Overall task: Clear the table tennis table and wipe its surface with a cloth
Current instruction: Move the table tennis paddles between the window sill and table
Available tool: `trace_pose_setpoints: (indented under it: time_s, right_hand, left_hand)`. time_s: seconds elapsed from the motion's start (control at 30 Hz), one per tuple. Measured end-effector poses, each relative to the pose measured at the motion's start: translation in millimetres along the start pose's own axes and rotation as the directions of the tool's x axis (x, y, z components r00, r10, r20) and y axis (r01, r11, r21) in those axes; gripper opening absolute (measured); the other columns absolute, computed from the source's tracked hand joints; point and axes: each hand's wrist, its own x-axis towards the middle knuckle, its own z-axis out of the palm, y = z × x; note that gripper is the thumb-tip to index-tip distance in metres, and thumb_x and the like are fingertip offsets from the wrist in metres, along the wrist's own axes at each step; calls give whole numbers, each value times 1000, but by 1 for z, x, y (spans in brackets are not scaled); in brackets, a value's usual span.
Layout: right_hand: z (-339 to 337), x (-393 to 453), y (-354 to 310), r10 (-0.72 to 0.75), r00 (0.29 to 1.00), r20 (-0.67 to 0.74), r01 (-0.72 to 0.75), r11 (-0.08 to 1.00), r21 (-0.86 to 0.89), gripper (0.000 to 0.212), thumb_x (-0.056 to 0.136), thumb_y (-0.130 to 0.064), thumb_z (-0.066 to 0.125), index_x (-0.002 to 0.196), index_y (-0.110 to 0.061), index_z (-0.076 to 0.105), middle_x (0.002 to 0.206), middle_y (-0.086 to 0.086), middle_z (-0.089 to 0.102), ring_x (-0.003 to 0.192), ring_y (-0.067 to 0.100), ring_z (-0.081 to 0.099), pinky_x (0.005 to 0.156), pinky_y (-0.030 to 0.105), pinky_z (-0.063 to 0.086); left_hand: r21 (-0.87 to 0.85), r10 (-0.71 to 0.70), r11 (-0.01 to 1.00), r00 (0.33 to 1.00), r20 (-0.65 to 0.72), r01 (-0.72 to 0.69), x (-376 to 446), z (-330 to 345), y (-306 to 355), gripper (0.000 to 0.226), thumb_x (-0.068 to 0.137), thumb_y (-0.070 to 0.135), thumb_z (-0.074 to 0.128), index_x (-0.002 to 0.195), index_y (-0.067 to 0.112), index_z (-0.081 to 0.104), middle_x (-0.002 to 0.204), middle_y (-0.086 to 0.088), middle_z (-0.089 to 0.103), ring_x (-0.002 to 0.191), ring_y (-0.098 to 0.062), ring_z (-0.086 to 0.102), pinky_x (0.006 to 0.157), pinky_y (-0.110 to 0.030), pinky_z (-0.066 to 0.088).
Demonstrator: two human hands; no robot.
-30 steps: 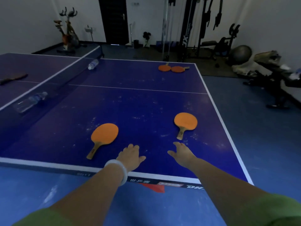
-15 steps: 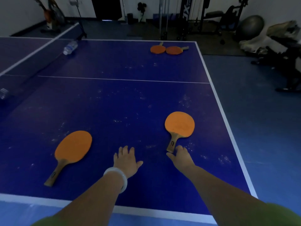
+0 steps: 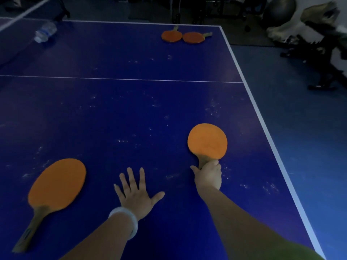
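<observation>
table tennis table (image 3: 131,109) holds an orange paddle (image 3: 207,141), its handle gripped by the right hand (image 3: 208,175); left hand (image 3: 137,194) spread flat, fingers straight, beside another paddle (image 3: 56,184)

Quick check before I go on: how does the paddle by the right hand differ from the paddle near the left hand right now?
The right paddle is gripped at its handle by the right hand; the left paddle lies untouched, with the left hand spread open beside it. The right paddle sits nearer the table's white side line and farther up it; the left paddle lies closer to the near edge, its whole handle showing. Both have orange faces and wooden handles pointing toward the person.
</observation>
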Motion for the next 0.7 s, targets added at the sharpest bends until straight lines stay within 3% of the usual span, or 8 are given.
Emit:
trace_pose_setpoints:
  time_s: [0.2,0.33,0.47,0.6,0.7]
  right_hand:
    - [6,-18,6,51,999,19,-53,989,141,49,83,-33,77,112,-7,48,116,10,56,107,27,57,88,41,53]
    - [8,-35,13,64,996,63,-78,963,258,24,93,-29,64,102,-11,50,104,4,58,86,20,58,71,36,50]
    - [9,-57,24,43,993,112,-73,957,279,20,97,-30,57,104,-13,48,87,-3,55,72,13,54,55,28,42]
    - [11,-88,32,7,990,140,-47,957,285,17,96,-27,59,95,-17,46,83,-1,58,66,14,55,49,25,38]
    - [18,-116,27,-38,983,181,-20,951,308,17,94,-26,61,89,-20,46,77,-1,58,59,12,53,46,24,38]
  left_hand:
    - [-11,-1,1000,1000,6,1,3,5,-1,105,72,91,14,126,28,-50,132,-12,-60,134,-40,-41,110,-61,-19]
    - [-27,1,1000,1000,7,0,5,4,-2,106,70,92,12,126,27,-51,130,-12,-62,133,-40,-43,110,-61,-20]
    - [-22,22,1000,999,34,-22,5,-2,-1,107,72,92,14,130,27,-48,133,-12,-58,135,-41,-40,111,-62,-19]
    - [-45,101,994,993,64,-98,-3,-15,-6,100,83,83,24,145,28,-32,149,-12,-44,140,-38,-34,114,-57,-16]
    - [-177,225,959,974,-13,-224,-21,-22,-29,85,93,68,30,153,26,-14,160,-7,-25,147,-28,-20,121,-48,-6]
